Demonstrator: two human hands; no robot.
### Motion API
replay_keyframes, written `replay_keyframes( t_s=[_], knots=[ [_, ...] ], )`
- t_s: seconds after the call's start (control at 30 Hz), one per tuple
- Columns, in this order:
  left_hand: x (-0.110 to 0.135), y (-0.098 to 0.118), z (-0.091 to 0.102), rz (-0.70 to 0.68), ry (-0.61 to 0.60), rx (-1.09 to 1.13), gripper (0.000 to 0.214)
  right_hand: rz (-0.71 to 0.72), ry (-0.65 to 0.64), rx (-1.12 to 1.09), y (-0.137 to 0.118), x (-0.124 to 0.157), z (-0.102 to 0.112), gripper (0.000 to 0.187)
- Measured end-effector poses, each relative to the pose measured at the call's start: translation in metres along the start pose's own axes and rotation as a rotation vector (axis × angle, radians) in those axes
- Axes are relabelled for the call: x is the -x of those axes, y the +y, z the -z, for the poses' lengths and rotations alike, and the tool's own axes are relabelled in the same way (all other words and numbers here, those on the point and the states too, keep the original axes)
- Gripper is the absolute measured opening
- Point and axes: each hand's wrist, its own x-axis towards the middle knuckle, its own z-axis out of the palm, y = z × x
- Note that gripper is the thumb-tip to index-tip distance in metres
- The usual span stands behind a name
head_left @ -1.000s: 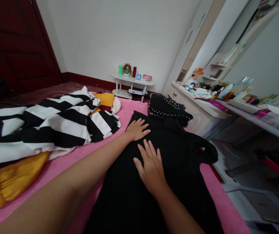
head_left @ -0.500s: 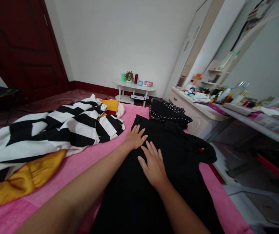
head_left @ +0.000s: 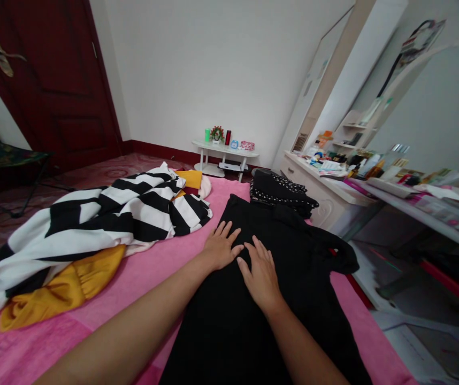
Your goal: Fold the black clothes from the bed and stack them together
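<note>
A black garment (head_left: 237, 326) lies spread out in front of me on a pink bedcover (head_left: 149, 272); one part that looks like a sleeve reaches out to the right. Near its left edge my left hand (head_left: 222, 247) rests flat on the cloth, fingers apart. Just right of it, my right hand (head_left: 262, 275) also presses flat on the black fabric with its fingers spread. Neither hand grips anything. The near end of the garment runs out of view below.
Left lie a black-and-white striped garment (head_left: 113, 214) and mustard cloth (head_left: 69, 283). Folded dark clothes (head_left: 283, 192) sit beyond the black garment. A small white table (head_left: 225, 149) stands by the wall, a cluttered dresser (head_left: 334, 187) at right, a camouflage chair (head_left: 5, 152) at left.
Both hands have slid slightly toward me over the black garment, staying flat. The whole view has shifted a little, showing more of the door and chair.
</note>
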Motion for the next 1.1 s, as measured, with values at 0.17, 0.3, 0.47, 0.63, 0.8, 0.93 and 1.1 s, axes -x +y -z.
replay_keyframes(
  t_s=[0.17, 0.3, 0.47, 0.63, 0.8, 0.93, 1.1],
  knots=[
    [0.004, 0.000, 0.000, 0.012, 0.012, 0.015, 0.062, 0.013, 0.013, 0.006, 0.001, 0.000, -0.001, 0.045],
    [0.005, 0.000, 0.002, 0.005, 0.032, 0.024, 0.060, 0.023, 0.029, -0.007, 0.003, 0.000, -0.002, 0.044],
    [0.008, 0.005, 0.008, 0.032, 0.046, 0.003, 0.055, 0.032, 0.039, -0.020, 0.004, -0.001, -0.002, 0.043],
    [0.013, 0.016, 0.012, 0.069, 0.032, -0.017, 0.053, 0.041, 0.044, -0.023, 0.006, -0.002, -0.004, 0.043],
    [0.016, 0.028, 0.014, 0.032, 0.049, 0.005, 0.047, 0.038, 0.035, -0.027, 0.007, -0.003, -0.004, 0.043],
    [0.012, 0.027, 0.011, -0.065, 0.077, 0.162, 0.050, 0.033, 0.024, -0.037, 0.007, -0.003, -0.002, 0.043],
    [0.011, 0.022, 0.005, -0.119, 0.083, 0.205, 0.045, 0.034, 0.019, -0.047, 0.007, -0.003, -0.001, 0.043]
  ],
)
